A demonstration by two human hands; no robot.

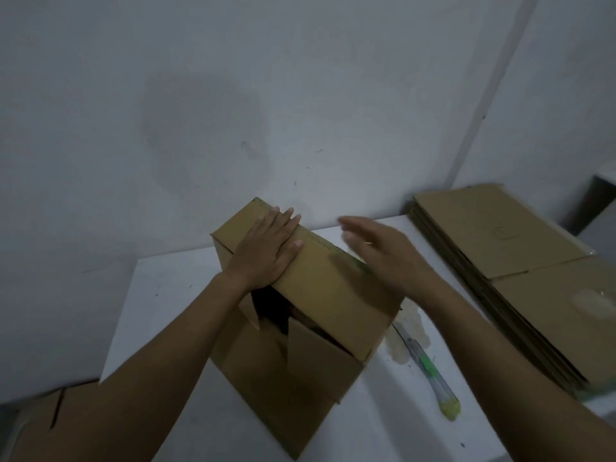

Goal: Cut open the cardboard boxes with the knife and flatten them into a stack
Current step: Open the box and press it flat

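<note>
Box [293,381] interior dark, R hand [383,253] blurred, stack [520,248] cut off

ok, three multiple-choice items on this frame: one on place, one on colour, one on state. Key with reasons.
1. Where does the knife lie?
A. on the table, right of the box
B. inside the box
C. on the floor

2. What colour is the knife?
A. red
B. black
C. green and yellow

3. The left hand is:
A. gripping the knife
B. flat on the box's top flap
C. hanging off the table

Key: 1 A, it rests on the white tabletop beside the box. 2 C, green body with a yellow end. 3 B, straight fingers press the flap.
</note>
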